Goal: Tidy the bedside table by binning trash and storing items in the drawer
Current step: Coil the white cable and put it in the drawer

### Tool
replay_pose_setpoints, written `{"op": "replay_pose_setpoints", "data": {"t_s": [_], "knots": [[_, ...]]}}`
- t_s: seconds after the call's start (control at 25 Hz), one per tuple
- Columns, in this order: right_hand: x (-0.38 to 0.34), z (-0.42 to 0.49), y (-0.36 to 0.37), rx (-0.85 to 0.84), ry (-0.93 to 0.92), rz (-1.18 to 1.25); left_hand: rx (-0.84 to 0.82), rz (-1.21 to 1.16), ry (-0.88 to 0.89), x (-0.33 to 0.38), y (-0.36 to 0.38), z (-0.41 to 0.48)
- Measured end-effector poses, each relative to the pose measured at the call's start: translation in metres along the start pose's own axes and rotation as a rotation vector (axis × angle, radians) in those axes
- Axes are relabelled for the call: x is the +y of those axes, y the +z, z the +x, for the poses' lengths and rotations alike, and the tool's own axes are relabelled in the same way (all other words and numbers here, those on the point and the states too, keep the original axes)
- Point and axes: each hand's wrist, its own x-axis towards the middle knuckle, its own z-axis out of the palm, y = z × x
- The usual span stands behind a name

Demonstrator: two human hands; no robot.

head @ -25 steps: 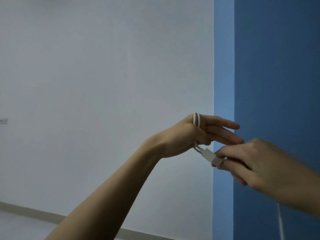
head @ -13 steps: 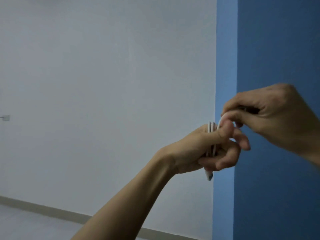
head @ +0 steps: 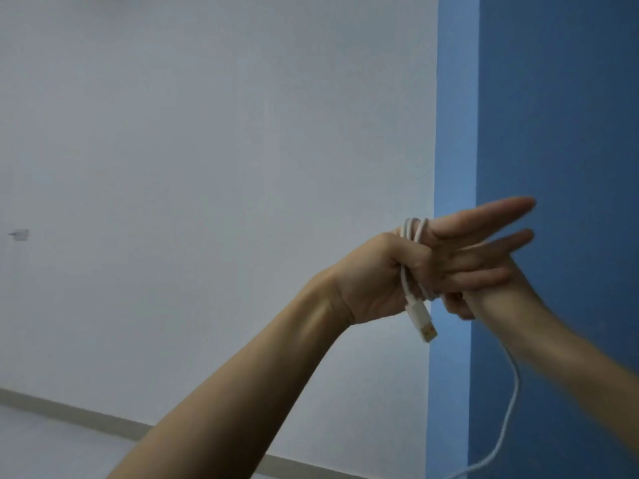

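Observation:
A white USB cable (head: 411, 236) is looped a few times around my left hand (head: 387, 274), which is raised in front of the wall with its fingers stretched out to the right and the thumb pressed over the loops. The cable's plug (head: 423, 323) dangles below the palm. My right hand (head: 484, 299) is just behind and under the left fingers, curled around the running part of the cable and partly hidden by them. The loose tail of the cable (head: 511, 402) hangs down past the right forearm to the bottom edge. The bedside table, drawer and bin are out of view.
A pale grey wall (head: 207, 167) fills the left and middle, with a baseboard (head: 86, 416) along the floor. A blue wall corner (head: 553, 115) stands on the right. A small wall fitting (head: 20, 234) is at far left.
My right hand has swung from above the left hand down behind and under it, carrying the cable around. The left fingers have straightened, and the plug now hangs free.

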Motion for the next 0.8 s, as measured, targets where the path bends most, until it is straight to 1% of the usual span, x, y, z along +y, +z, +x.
{"op": "replay_pose_setpoints", "data": {"t_s": [0.04, 0.12, 0.16, 0.2, 0.28, 0.32, 0.36, 0.4, 0.44, 0.52, 0.56, 0.68, 0.72, 0.8], "knots": [[-0.002, -0.007, 0.006, -0.014, 0.005, 0.033, 0.025, -0.023, 0.018, 0.003, 0.000, -0.002], [0.004, -0.023, 0.009, -0.184, -0.025, -0.018, 0.103, -0.049, 0.088, 0.008, -0.008, -0.004], [0.005, -0.033, 0.009, -0.272, -0.071, -0.080, 0.154, -0.024, 0.095, 0.009, -0.018, -0.005], [0.002, -0.042, 0.008, -0.334, -0.112, -0.191, 0.213, 0.018, 0.083, 0.008, -0.026, -0.005], [-0.007, -0.048, -0.002, -0.340, -0.274, -0.392, 0.284, 0.144, -0.006, 0.001, -0.034, -0.007], [-0.013, -0.046, -0.008, -0.339, -0.396, -0.521, 0.271, 0.247, -0.075, -0.003, -0.033, -0.008], [-0.020, -0.043, -0.013, -0.299, -0.525, -0.662, 0.248, 0.330, -0.130, -0.009, -0.030, -0.007], [-0.027, -0.037, -0.017, -0.241, -0.639, -0.764, 0.207, 0.356, -0.161, -0.014, -0.025, -0.006], [-0.031, -0.029, -0.022, -0.205, -0.764, -0.809, 0.185, 0.333, -0.187, -0.016, -0.020, -0.005], [-0.035, -0.018, -0.028, -0.144, -0.895, -0.801, 0.142, 0.221, -0.229, -0.017, -0.013, -0.003], [-0.036, -0.014, -0.031, -0.089, -0.909, -0.769, 0.103, 0.189, -0.232, -0.017, -0.010, -0.002], [-0.041, -0.006, -0.037, 0.055, -0.892, -0.672, 0.051, 0.141, -0.197, -0.016, -0.004, -0.002], [-0.041, -0.003, -0.036, 0.062, -0.889, -0.610, 0.037, 0.102, -0.185, -0.017, -0.004, -0.003], [-0.037, 0.004, -0.034, 0.020, -0.799, -0.435, -0.005, 0.025, -0.184, -0.018, -0.006, -0.006]]}}
